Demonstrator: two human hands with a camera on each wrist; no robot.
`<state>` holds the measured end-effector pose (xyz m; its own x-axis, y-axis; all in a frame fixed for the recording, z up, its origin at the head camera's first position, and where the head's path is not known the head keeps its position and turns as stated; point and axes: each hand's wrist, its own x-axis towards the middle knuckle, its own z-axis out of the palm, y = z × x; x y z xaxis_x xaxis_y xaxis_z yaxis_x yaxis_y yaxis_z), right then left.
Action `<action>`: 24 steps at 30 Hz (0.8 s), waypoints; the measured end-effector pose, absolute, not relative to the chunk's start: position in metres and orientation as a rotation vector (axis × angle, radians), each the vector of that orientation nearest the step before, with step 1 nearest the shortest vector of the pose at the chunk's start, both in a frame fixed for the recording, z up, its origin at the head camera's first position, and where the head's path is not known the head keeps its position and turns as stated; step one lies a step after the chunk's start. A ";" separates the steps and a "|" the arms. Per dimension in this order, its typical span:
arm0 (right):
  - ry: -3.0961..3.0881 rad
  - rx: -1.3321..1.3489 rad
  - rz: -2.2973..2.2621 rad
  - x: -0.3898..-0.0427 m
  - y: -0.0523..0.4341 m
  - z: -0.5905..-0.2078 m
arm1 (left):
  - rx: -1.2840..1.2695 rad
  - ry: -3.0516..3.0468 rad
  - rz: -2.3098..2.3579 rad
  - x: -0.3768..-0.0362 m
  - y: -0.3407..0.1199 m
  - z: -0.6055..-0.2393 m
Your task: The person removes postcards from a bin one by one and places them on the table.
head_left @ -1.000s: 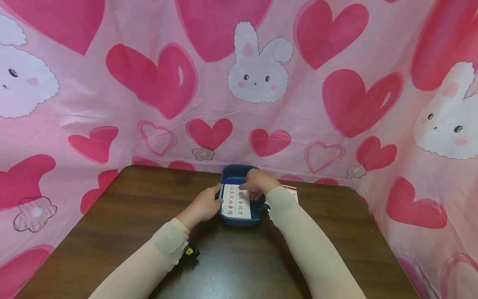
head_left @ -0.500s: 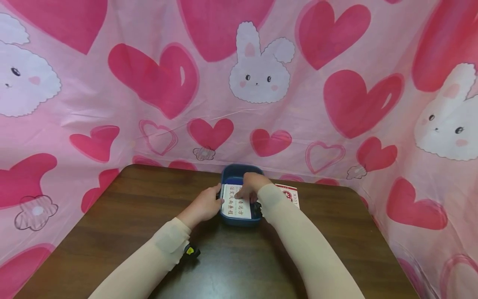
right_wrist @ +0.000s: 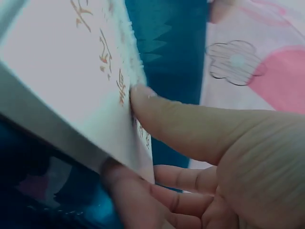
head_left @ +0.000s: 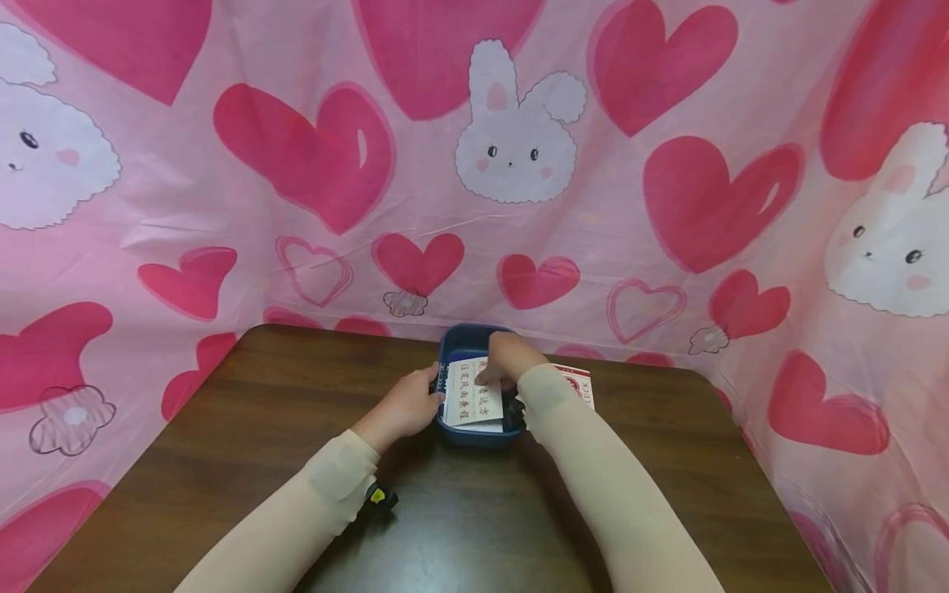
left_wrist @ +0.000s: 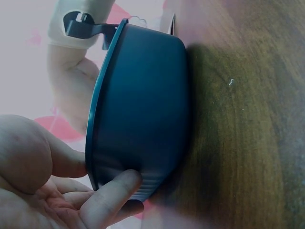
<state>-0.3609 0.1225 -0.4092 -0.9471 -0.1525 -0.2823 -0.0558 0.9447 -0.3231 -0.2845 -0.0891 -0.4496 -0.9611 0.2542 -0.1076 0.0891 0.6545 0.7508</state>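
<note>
A dark blue box (head_left: 474,435) stands near the far edge of the brown table (head_left: 259,428). My left hand (head_left: 426,397) grips its left rim; in the left wrist view the thumb lies over the rim and a finger (left_wrist: 114,191) presses the box's outer wall (left_wrist: 143,105). A white card with red characters (head_left: 470,401) lies tilted in the box. My right hand (head_left: 493,375) pinches the card's far end. In the right wrist view the thumb (right_wrist: 190,129) sits on top of the card (right_wrist: 66,67) and a finger (right_wrist: 128,195) lies beneath it.
A red-and-white printed card (head_left: 578,383) lies on the table just right of the box, partly behind my right sleeve. Pink cloth with hearts and bunnies (head_left: 519,206) hangs close behind and to both sides. A small black and yellow device (head_left: 378,498) sits under my left wrist.
My right hand has shifted slightly and taken the card's far end between thumb and finger. The card now sits askew and raised in the box. The left hand has stayed on the rim.
</note>
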 end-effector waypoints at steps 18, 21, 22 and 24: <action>2.635 -0.208 -1.136 -0.370 0.167 -0.404 | 0.253 2.658 1.192 -0.285 -0.089 -0.449; 2.586 -0.174 -1.252 -0.368 0.184 -0.404 | 0.258 2.659 1.197 -0.283 -0.089 -0.449; 2.574 -0.162 -1.287 -0.367 0.190 -0.404 | 0.262 2.661 1.199 -0.283 -0.089 -0.448; 2.534 -0.130 -1.368 -0.366 0.203 -0.407 | 0.271 2.667 1.203 -0.282 -0.089 -0.448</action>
